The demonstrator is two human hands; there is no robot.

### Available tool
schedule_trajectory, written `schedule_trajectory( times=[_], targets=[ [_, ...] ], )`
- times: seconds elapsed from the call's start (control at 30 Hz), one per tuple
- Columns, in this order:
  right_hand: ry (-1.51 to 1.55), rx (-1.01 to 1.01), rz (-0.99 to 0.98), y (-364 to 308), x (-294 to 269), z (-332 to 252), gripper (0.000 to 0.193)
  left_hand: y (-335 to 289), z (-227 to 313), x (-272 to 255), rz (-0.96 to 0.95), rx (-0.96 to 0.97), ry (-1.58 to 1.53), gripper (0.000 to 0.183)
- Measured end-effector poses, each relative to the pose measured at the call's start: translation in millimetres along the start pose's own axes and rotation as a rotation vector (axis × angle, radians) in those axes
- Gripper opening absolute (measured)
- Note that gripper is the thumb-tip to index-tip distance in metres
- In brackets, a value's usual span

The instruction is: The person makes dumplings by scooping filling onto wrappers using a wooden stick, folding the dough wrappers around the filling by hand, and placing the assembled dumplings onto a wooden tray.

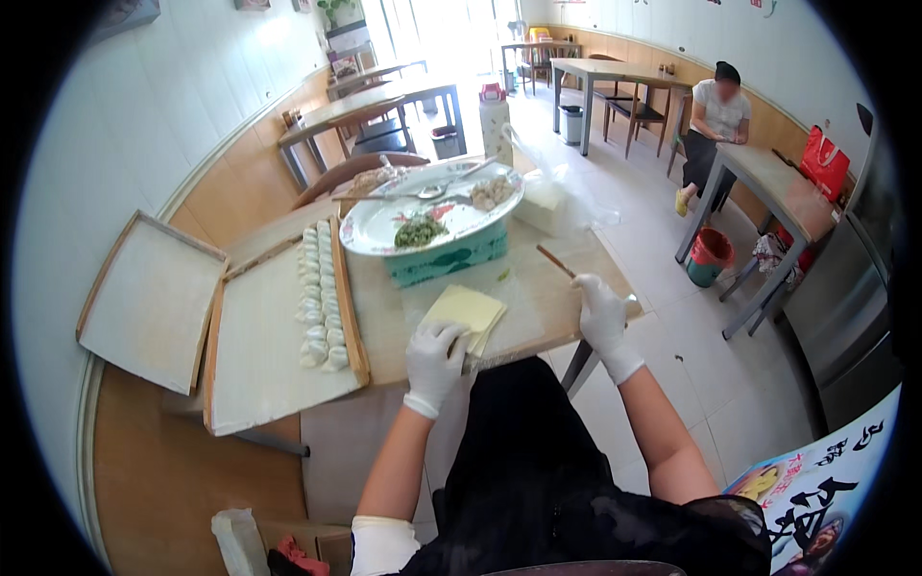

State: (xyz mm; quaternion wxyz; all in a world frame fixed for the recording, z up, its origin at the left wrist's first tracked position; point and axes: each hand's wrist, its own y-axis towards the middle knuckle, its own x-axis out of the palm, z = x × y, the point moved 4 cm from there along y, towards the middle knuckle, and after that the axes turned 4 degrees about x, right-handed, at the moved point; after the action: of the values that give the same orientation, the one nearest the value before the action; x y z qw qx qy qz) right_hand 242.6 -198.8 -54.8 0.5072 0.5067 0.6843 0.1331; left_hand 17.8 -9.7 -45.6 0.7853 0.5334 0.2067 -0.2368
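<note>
My left hand [437,367], in a white glove, curls its fingers on the near left corner of a stack of square yellow wonton wrappers [468,312]. Closed in my gloved right hand [604,319], at the table's right edge, is a thin brown stick [554,259] pointing up and left. Beyond the wrappers, a large oval plate [370,235] bears green filling [420,229], pale minced filling [492,194] and a spoon [432,192]. It rests on a green box [447,261]. To the left, rows of folded wontons [322,288] lie in a wood-rimmed tray [259,336].
A second tray [149,298] leans at the far left. Behind the plate stand a white bottle [496,130] and a clear plastic bag [562,197]. Farther off, a person [720,115] sits by a table [773,182]; a red-lined bin [711,254] stands near it.
</note>
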Motion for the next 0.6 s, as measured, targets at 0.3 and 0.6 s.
schedule_trajectory(
  times=[0.3, 0.6],
  targets=[
    [-0.179, -0.16, -0.141, 86.1, -44.0, -60.8, 0.039, -3.0, 10.9, -10.0, -0.074, -0.152, 0.07, 0.019],
    [-0.631, -0.204, -0.356, 191.9, 29.8, -79.1, 0.017, 11.8, -2.6, -7.3, -0.207, -0.174, -0.018, 0.03]
  ],
)
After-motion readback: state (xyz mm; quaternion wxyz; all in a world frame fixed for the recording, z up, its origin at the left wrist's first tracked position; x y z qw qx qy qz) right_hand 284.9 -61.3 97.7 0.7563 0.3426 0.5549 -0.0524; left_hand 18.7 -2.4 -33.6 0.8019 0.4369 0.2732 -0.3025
